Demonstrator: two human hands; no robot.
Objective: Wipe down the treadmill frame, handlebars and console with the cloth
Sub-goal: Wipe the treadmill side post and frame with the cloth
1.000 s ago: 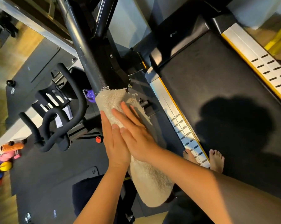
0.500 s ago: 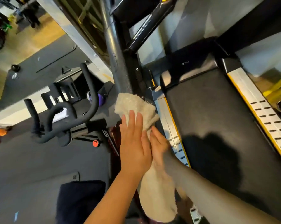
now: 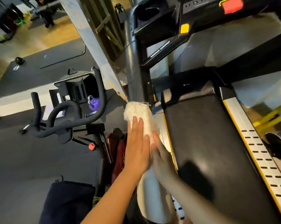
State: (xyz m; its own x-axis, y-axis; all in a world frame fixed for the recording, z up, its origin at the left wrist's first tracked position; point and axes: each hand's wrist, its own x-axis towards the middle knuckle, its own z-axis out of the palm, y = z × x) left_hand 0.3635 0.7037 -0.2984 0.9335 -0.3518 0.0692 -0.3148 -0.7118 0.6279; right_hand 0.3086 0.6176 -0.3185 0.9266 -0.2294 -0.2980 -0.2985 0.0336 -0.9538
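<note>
A cream terry cloth is wrapped round the treadmill's grey left upright post; its loose end hangs down below my wrists. My left hand lies flat on the cloth's left side with straight fingers. From the right, my right hand presses the cloth, fingers straight, partly behind the left hand. The post rises to the console, which has a cup holder and a red stop button. The black belt runs to the right of the post.
An exercise bike's black handlebars stand close on the left, with a purple kettlebell behind them. Silver side rails with slots edge the belt. A black shoe lies at the far right. Dark mats cover the floor.
The view has tilted up, bringing the console into sight. Both hands and the cloth have slid up the post. My right hand has moved from on top of the left to the cloth's right side.
</note>
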